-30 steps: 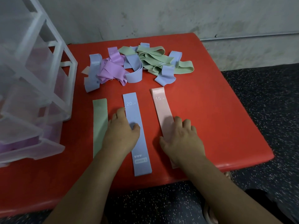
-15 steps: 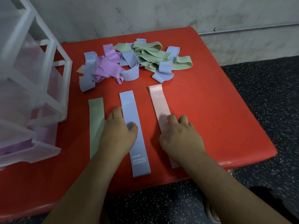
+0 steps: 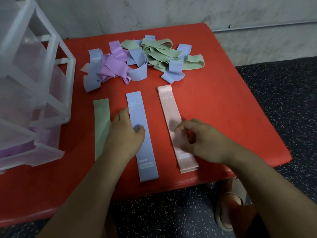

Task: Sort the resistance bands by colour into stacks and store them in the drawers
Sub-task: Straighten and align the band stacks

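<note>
Three flat bands lie side by side on the red table (image 3: 223,103): a green band (image 3: 101,127) on the left, a blue band (image 3: 147,158) marked 20 LB in the middle, and a pink stack (image 3: 169,107) marked 15 LB on the right. My left hand (image 3: 125,136) rests on the blue band's left edge, thumb pressing its middle. Just above the lower half of the pink stack is my right hand (image 3: 202,140), fingers loosely curled, with nothing visibly held. A tangled pile of blue, purple and green bands (image 3: 151,57) lies behind them.
A clear plastic drawer unit (image 3: 34,100) stands on the table's left side; its lowest drawer (image 3: 25,157) sticks out with purple bands inside. A grey wall backs the table. Speckled dark floor lies to the right, and a slippered foot (image 3: 228,208) shows below the front edge.
My right hand has lifted off the pink stack and its fingers have curled. My left hand has stayed on the blue band.
</note>
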